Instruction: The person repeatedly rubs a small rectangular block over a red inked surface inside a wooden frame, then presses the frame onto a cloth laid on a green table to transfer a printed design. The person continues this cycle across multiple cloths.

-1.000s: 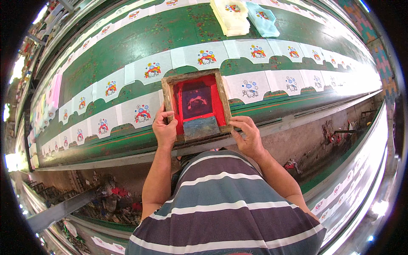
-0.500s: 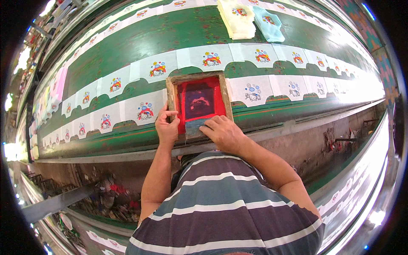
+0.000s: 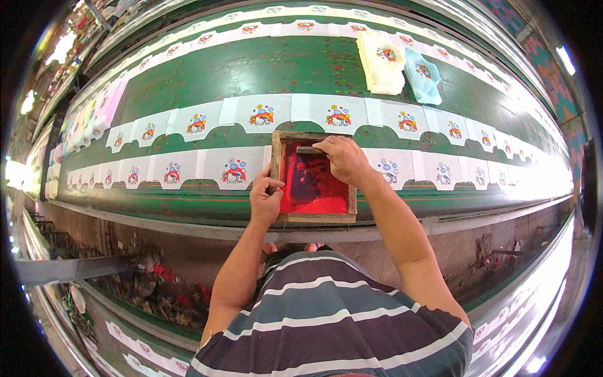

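A wooden screen-printing frame (image 3: 317,218) lies on the near row of white cloth pieces, its mesh smeared with red ink (image 3: 323,206) around a darker middle. My left hand (image 3: 266,198) is closed on the frame's left rail, thumb and fingers pinching it. At the far end inside the frame, my right hand (image 3: 343,162) grips a squeegee (image 3: 306,150); only its left end shows, the rest being under my fingers. Left of the frame, a cloth piece (image 3: 209,164) bears a print with red in it. To the right, another piece (image 3: 402,162) shows mainly blue and grey outlines.
The long green printing table (image 3: 251,69) carries further rows of printed white cloth. Yellow cloths (image 3: 380,72) and a light blue cloth (image 3: 423,78) lie beyond the frame, and pink ones (image 3: 110,103) at far left. A metal rail (image 3: 402,231) runs along the near edge.
My right hand has moved with the squeegee from the frame's near end to its far end. Red ink now covers the near part of the mesh. My left hand stays on the left rail.
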Tool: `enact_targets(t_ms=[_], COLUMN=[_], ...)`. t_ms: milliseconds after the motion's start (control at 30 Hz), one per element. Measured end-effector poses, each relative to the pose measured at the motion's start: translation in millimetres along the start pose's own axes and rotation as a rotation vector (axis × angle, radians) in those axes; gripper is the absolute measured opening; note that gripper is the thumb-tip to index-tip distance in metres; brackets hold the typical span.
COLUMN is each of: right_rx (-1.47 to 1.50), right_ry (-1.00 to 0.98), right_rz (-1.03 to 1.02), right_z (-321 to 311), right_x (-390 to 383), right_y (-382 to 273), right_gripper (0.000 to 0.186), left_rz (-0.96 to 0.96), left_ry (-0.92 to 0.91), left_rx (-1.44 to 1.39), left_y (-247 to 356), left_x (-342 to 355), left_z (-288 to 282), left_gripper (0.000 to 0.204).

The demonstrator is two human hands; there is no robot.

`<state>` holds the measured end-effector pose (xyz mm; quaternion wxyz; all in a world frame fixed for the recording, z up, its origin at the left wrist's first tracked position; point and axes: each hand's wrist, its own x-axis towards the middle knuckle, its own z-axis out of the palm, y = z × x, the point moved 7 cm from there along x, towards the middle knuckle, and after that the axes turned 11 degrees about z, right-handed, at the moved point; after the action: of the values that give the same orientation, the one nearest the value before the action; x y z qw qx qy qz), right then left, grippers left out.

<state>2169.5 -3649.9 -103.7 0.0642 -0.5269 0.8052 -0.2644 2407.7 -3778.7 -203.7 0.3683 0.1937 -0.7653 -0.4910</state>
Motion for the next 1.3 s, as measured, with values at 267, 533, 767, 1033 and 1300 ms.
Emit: enact_targets(t_ms=[267,533,767,1033,1300], right_rx=[-0.128,-0.249,-0.226,-0.010,0.134], right_ry=[0.017,-0.159,-0.145,0.018,-0.208], right_rz=[-0.077,0.019,0.113,-0.261,-0.538], right_z=[15.1,31.3,18.9,78.4,175.5], right_x=[-92.8,-139.5,-119.5,-43.9,12.1], right_y=[-55.7,-78.6,-116.4,-233.5,-351.1], right_gripper=[0.048,0.051,0.042,0.028,0.020], left_rz=[-0.026,-0.154,-0.013,-0.023,0.174], left_ry=[0.019,-0.014,-0.051,0.182,0.484], left_rx=[-0.069,-0.296,-0.201,-0.198,0.067], left_y=[-5.4,-10.5,3.1,-15.1,-16.2], left_x=[0.7,-7.0,-25.4,-83.6,-124.8], left_z=[3.4,-24.8,-182.5,-342.6,-462.6], left_gripper=[0.029,0.033,0.034,0.034,0.043])
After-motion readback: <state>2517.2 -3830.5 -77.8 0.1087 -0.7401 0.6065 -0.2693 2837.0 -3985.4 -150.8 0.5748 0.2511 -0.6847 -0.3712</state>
